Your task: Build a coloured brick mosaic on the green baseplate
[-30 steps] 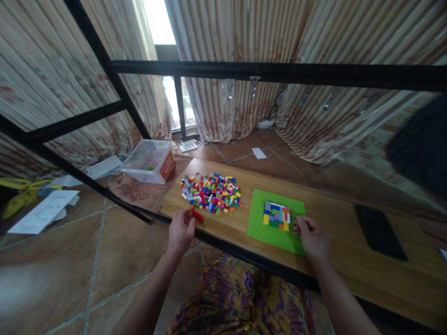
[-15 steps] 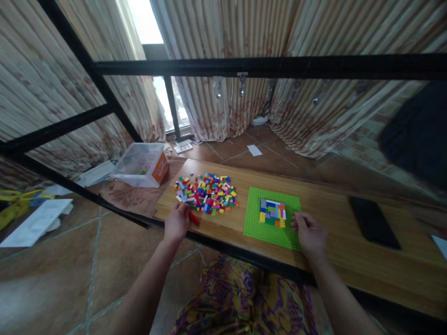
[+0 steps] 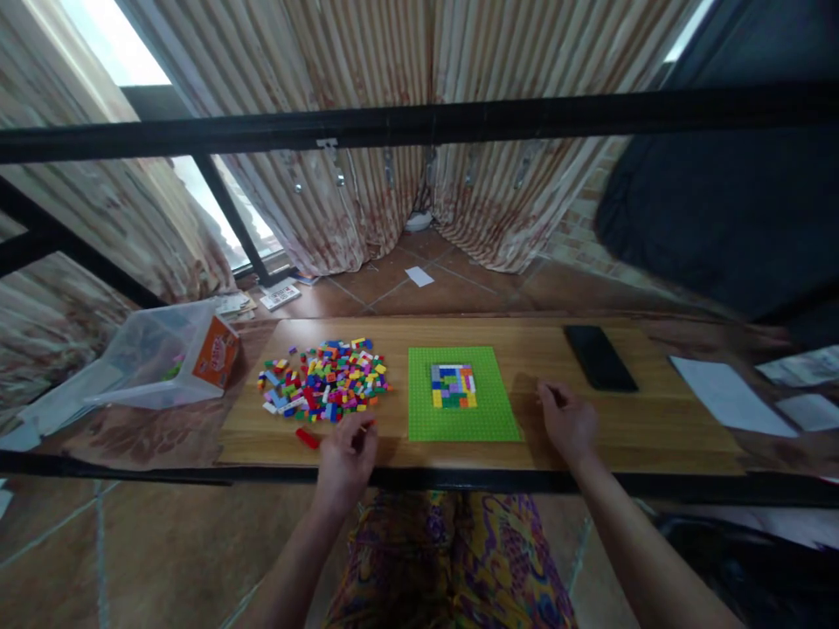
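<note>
Grip of L hand [image 3: 347,459] is curling, thumb + fingers drawn in, over near edge of wood surface [image 3: 511,332]; a small red bit [image 3: 372,424] is showing at the fingertips, can't tell if pinched or just lying behind. Long red brick [image 3: 307,438] is lying on surface just L of that hand, apart from the pile. Multicolor brick pile [image 3: 334,377] is sitting loose just past L fingertips. R hand [image 3: 572,424] is hovering or resting (contact unclear) R of green baseplate [image 3: 495,412], fingers bent in; can't tell if anything's inside that grip. Baseplate is lying flat approx. mid-surface, btwn the hands, w/ a squarish multicolor brick build [image 3: 453,387] sitting on its upper-mid part. Black flat device [image 3: 599,356] is lying on surface beyond R hand, to the R. Clear plastic bin [image 3: 154,358] w/ orange label [image 3: 216,351] is standing off surface's L end; white sheet [image 3: 731,395] is lying far R.
</note>
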### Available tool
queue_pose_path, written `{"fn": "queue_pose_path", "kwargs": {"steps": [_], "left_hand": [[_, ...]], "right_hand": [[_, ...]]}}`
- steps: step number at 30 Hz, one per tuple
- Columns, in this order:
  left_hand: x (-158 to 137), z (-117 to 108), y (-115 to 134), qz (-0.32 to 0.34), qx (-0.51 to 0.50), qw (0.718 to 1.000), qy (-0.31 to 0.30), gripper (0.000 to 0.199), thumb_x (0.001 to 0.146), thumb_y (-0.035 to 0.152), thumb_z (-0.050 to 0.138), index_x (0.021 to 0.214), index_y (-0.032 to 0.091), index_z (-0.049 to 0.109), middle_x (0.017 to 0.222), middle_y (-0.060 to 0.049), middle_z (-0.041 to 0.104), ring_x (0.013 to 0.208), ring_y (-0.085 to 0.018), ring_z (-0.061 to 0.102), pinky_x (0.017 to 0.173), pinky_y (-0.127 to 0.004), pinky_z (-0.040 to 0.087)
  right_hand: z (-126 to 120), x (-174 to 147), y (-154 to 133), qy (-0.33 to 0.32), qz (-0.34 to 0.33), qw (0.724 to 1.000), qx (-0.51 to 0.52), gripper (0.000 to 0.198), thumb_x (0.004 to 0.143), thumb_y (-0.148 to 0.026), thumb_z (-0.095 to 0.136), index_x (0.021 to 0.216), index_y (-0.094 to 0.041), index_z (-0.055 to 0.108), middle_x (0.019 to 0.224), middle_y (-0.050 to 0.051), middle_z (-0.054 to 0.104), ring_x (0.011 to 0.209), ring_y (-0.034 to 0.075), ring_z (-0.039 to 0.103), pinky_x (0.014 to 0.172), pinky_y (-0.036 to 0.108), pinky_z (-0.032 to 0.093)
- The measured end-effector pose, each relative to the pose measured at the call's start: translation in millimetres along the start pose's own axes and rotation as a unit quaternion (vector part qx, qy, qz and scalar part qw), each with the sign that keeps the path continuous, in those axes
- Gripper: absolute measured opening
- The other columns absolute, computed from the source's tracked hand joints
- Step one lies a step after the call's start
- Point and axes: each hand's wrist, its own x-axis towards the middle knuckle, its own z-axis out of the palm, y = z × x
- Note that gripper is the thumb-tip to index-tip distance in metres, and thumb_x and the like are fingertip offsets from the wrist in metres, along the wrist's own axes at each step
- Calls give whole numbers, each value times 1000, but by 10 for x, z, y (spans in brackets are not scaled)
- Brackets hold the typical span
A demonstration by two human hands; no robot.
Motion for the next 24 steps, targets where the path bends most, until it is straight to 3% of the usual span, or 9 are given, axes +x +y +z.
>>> {"fn": "queue_pose_path", "kwargs": {"steps": [4,11,24], "left_hand": [[166,479,342,79,-46,993,-71,18,90,22,49,96,20,66,84,-3,68,75,-14,63,69,-25,50],[466,1062,585,123,16,986,-114,14,90,19,50,95,20,64,89,-3,70,79,-15,64,74,-27,49],[544,1378,616,116,13,990,-81,13,87,17,58,86,22,69,105,-3,67,96,-15,61,87,-29,48]], "right_hand": [[23,-44,22,-17,-89,994,-59,41,89,-49,45,88,-16,70,89,12,72,82,23,67,76,35,50],[59,-28,31,-12,-94,995,-33,33,89,-41,47,88,-17,70,92,11,72,83,23,67,77,35,51],[50,-19,30,-26,-89,996,-16,29,90,-38,47,90,-19,69,92,10,72,84,22,67,78,36,51]]}}
